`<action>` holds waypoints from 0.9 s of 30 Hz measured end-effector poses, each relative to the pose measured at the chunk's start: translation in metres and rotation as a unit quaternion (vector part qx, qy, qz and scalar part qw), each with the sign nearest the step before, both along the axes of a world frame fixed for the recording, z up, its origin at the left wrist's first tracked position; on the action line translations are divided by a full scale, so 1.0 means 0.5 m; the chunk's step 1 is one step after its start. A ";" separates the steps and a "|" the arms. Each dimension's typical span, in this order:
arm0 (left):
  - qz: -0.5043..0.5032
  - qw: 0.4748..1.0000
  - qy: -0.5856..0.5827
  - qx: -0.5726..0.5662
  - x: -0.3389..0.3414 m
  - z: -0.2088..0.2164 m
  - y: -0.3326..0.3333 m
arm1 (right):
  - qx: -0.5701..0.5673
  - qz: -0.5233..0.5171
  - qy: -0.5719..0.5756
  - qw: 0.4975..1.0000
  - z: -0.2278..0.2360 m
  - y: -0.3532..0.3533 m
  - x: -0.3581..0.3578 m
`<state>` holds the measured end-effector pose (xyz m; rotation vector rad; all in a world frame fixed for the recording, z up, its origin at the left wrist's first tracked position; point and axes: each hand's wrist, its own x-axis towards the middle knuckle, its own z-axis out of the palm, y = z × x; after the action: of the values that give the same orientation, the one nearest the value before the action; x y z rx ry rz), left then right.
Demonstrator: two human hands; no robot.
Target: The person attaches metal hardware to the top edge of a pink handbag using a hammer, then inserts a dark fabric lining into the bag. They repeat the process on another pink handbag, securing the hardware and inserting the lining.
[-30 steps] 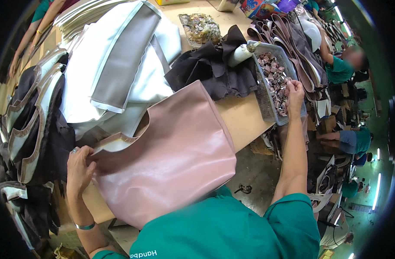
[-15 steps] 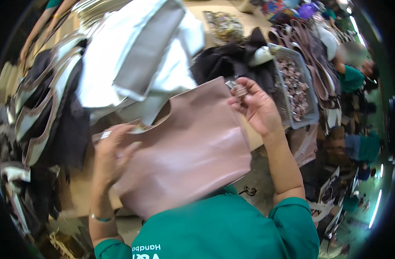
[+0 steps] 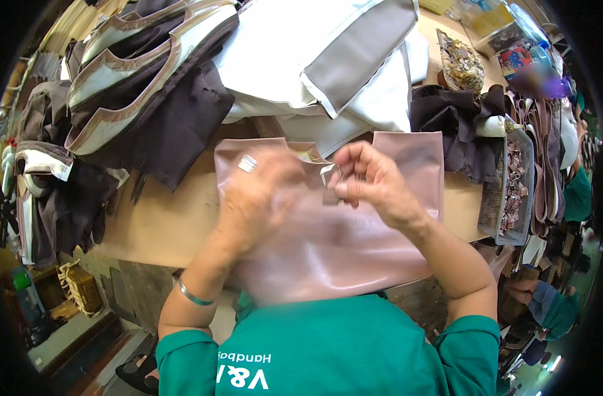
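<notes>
A pinkish-brown leather bag panel [image 3: 354, 247] lies in front of me, its notched upper edge facing away and its lower edge against my body. Above its middle, near the notch, my right hand [image 3: 377, 185] pinches a metal ring with a small leather tab [image 3: 329, 188]; the tab hangs below the fingertips. My left hand [image 3: 255, 195], with a silver band on one finger, is over the left part of the panel. Motion smears its fingers, so whether they hold anything is unclear.
Dark pieces with pale curved edges [image 3: 156, 99] are piled at the left. White pieces with a grey panel [image 3: 361, 53] lie beyond the bag. To the right stand a grey plastic basket [image 3: 489, 211] of ring tabs, dark cloth [image 3: 456, 125] and hanging brown straps [image 3: 545, 158].
The bag panel has turned from a tilt to nearly square with me. My right hand has brought the ring and tab from the right corner to the notch; my left hand has moved inward.
</notes>
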<state>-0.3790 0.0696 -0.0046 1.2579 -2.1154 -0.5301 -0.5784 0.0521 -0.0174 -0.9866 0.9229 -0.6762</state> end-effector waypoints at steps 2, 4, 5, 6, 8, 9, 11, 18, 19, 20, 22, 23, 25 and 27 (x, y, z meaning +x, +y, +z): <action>0.103 0.975 -0.175 -0.092 0.037 -0.008 -0.038 | 0.015 -0.009 -0.037 0.999 0.011 -0.041 0.016; 0.109 0.961 -0.241 -0.076 0.088 -0.043 -0.057 | 0.030 -0.013 -0.039 0.999 0.006 -0.079 0.030; 0.090 0.980 -0.179 -0.010 0.097 -0.037 -0.063 | 0.041 -0.016 -0.039 0.998 -0.001 -0.095 0.036; 0.051 0.988 -0.147 0.011 0.099 -0.031 -0.063 | 0.021 -0.018 -0.039 0.999 -0.004 -0.107 0.046; -0.029 0.995 -0.083 0.053 0.101 -0.018 -0.064 | -0.016 -0.020 -0.040 0.999 -0.007 -0.126 0.071; -0.072 0.996 -0.042 0.020 0.099 -0.012 -0.064 | -0.048 -0.023 -0.020 0.998 -0.018 -0.135 0.078; -0.047 0.981 0.075 0.170 0.106 -0.011 -0.057 | -0.071 0.004 -0.004 0.997 0.001 -0.138 0.089; -0.011 0.845 0.265 0.465 0.096 -0.033 -0.079 | -0.030 0.108 0.077 0.991 0.022 -0.175 0.116; -0.003 0.807 0.309 0.503 0.092 -0.032 -0.077 | -0.018 0.117 0.082 0.990 0.025 -0.180 0.116; 0.004 0.765 0.352 0.539 0.085 -0.030 -0.077 | -0.007 0.124 0.087 0.988 0.027 -0.183 0.115; 0.015 0.725 0.378 0.575 0.070 0.002 -0.080 | 0.015 0.127 0.093 0.987 0.026 -0.182 0.113; 0.009 0.721 0.370 0.587 0.071 0.002 -0.080 | 0.026 0.138 0.099 0.985 0.033 -0.179 0.112; -0.002 0.726 0.353 0.590 0.074 -0.007 -0.074 | 0.045 0.155 0.103 0.982 0.033 -0.167 0.108; -0.014 0.732 0.344 0.588 0.072 -0.013 -0.067 | 0.075 0.155 0.091 0.981 0.028 -0.152 0.099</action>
<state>-0.3432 0.0358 -0.0109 1.2433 -1.0206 -2.1735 -0.5288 -0.0236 -0.0032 -1.0407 0.9384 -0.2522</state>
